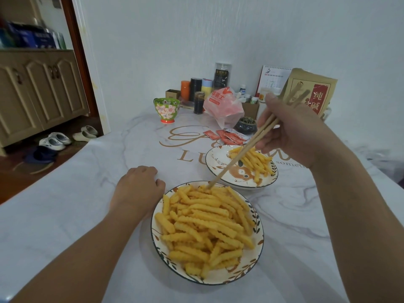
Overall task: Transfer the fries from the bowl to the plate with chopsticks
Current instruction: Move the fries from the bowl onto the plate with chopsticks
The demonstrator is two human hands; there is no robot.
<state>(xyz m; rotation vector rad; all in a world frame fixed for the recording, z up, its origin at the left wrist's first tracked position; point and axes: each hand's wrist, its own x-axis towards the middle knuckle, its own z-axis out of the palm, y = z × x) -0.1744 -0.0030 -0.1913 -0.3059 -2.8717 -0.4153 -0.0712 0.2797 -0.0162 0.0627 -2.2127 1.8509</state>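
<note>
Fries [205, 224], chopsticks [238, 158] tips at bowl [259, 248] far rim

2 bare forearms [91, 248] (no sleeves, no jewellery).

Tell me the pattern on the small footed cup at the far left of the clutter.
The cup is green with pale pink flowers and an orange-red foot, seen in the head view.

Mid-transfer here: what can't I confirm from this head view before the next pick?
- Whether the chopsticks tips pinch a fry: they are buried in the bowl pile.
- Chopstick top ends: motion-blurred against the brown paper bag.
- Right hand fingers: seen from the back, grip hidden.
- Left hand fingertips: curled under beside the bowl.
- Plate design: partly under fries.
</note>
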